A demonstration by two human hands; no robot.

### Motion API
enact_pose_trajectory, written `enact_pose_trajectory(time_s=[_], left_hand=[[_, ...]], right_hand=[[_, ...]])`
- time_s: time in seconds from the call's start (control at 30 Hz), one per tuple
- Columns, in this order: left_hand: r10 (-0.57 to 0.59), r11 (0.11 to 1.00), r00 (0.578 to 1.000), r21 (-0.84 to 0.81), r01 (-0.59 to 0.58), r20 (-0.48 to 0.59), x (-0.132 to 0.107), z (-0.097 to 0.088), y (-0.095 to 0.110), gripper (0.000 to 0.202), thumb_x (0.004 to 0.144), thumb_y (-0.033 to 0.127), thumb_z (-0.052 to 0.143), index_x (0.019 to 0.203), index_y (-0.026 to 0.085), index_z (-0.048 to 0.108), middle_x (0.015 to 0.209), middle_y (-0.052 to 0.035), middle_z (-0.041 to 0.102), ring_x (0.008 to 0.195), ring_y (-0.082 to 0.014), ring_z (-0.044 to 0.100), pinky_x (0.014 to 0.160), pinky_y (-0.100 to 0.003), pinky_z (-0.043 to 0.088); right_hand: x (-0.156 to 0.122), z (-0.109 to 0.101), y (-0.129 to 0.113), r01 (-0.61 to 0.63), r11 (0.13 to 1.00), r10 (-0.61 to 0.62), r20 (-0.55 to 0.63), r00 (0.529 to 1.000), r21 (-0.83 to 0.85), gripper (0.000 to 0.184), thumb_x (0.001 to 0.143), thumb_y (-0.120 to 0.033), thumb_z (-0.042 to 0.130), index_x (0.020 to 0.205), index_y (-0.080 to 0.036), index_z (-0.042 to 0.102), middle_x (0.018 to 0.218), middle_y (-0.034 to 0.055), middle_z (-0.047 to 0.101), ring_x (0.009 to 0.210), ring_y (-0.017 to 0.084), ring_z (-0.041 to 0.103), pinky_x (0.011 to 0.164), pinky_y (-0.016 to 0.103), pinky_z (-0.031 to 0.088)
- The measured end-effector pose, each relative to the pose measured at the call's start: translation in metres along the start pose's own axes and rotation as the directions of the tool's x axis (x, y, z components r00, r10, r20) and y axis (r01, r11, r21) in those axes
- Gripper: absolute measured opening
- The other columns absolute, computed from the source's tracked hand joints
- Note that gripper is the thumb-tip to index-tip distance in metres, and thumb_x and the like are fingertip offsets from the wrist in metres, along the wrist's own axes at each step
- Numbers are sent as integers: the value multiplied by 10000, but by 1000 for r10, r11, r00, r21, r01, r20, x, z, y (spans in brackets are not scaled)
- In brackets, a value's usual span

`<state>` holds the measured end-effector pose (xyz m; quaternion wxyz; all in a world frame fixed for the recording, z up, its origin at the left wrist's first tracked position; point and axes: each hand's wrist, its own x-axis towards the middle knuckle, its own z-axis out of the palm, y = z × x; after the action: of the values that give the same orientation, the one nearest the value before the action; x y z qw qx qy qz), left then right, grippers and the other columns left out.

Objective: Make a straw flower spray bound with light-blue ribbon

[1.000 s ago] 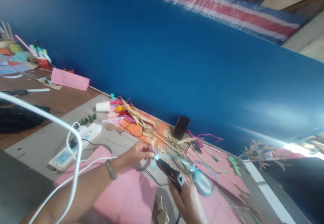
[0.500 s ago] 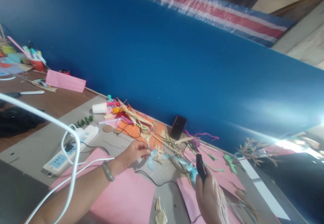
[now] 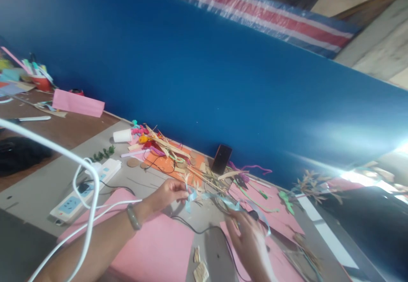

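My left hand [image 3: 174, 192] is closed in a pinch on a small pale straw flower [image 3: 185, 178] with a light-blue ribbon [image 3: 188, 205] at its stem. The ribbon runs rightward over the table toward my right hand [image 3: 247, 235]. That hand is low over a pink sheet [image 3: 270, 256], fingers curled and pointing away from me. A black object [image 3: 254, 215] shows just beyond its knuckles; whether the hand still grips it is hidden. Between thumb and forefinger, what lies there is too small to name.
A white power strip [image 3: 86, 193] and a looping white cable [image 3: 92, 214] stand at left. Behind my hands lie straw strips [image 3: 165, 144], an orange sheet [image 3: 157, 162] and a propped phone [image 3: 221, 159]. Another pink sheet [image 3: 156, 248] is nearest me. A blue partition [image 3: 191, 74] closes the back.
My right hand has moved down and left, turning over, and the black tool it held upright is now mostly hidden behind it. My left hand keeps its pinch. The view has shifted slightly.
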<state>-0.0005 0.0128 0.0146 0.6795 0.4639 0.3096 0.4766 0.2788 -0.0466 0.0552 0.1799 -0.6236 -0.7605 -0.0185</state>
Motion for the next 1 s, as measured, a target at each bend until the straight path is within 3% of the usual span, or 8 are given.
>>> enact_pose_trajectory(time_s=[0.07, 0.13, 0.23, 0.37, 0.5, 0.7, 1.0], left_hand=[[14, 1000, 1000, 1, -14, -8, 2, -1, -5, 142, 701, 269, 744, 744, 136, 716, 579, 8, 637, 539, -103, 543, 589, -219, 404], [35, 999, 999, 10, -35, -27, 3, -2, -8, 142, 706, 270, 741, 734, 135, 706, 562, 12, 627, 533, -102, 543, 587, -218, 408], [55, 998, 996, 9, -55, -68, 5, -3, -9, 137, 709, 262, 737, 733, 134, 693, 582, 17, 628, 538, -99, 549, 585, -216, 415], [76, 997, 991, -4, -76, -109, 6, -2, -7, 145, 709, 256, 745, 727, 134, 670, 592, 26, 620, 536, -97, 552, 575, -214, 424], [118, 993, 984, 25, -116, -135, 7, -3, -10, 163, 717, 265, 750, 692, 137, 651, 570, 27, 611, 536, -100, 557, 572, -212, 431], [141, 990, 968, 54, -133, -206, 8, -5, -14, 163, 713, 272, 754, 699, 144, 654, 574, 18, 625, 547, -111, 573, 575, -217, 449], [122, 991, 964, 85, -105, -237, 3, 0, -2, 183, 702, 243, 759, 623, 149, 623, 517, 23, 623, 498, -103, 563, 555, -219, 443]], right_hand=[[5, 2, -36, 17, 940, -64, 129, 990, 339, 301, 902, -412, 506, 922, -211, 728, 865, 77, 734, 813, 245, 679, 751, 362, 517], [10, 13, -64, -57, 840, -67, 207, 976, 540, 277, 876, -397, 560, 928, -200, 748, 827, 61, 744, 757, 222, 674, 682, 318, 525], [19, 37, -85, -159, 690, 12, 208, 978, 707, 319, 828, -426, 640, 988, -174, 752, 842, 72, 754, 769, 227, 669, 700, 327, 527], [29, 65, -94, -275, 411, 168, 225, 960, 869, 416, 732, -495, 747, 944, -137, 734, 829, 85, 754, 762, 233, 682, 706, 344, 530], [31, 73, -105, -292, 267, 260, 223, 940, 918, 407, 667, -483, 806, 876, -146, 709, 749, 47, 730, 687, 197, 662, 671, 319, 519], [37, 70, -114, -288, 189, 291, 227, 930, 939, 286, 684, -405, 807, 821, -182, 691, 725, 17, 716, 681, 177, 647, 642, 280, 492], [40, 78, -113, -254, 236, 354, 161, 921, 938, 273, 669, -400, 814, 766, -172, 700, 680, 25, 704, 623, 169, 610, 614, 283, 483]])
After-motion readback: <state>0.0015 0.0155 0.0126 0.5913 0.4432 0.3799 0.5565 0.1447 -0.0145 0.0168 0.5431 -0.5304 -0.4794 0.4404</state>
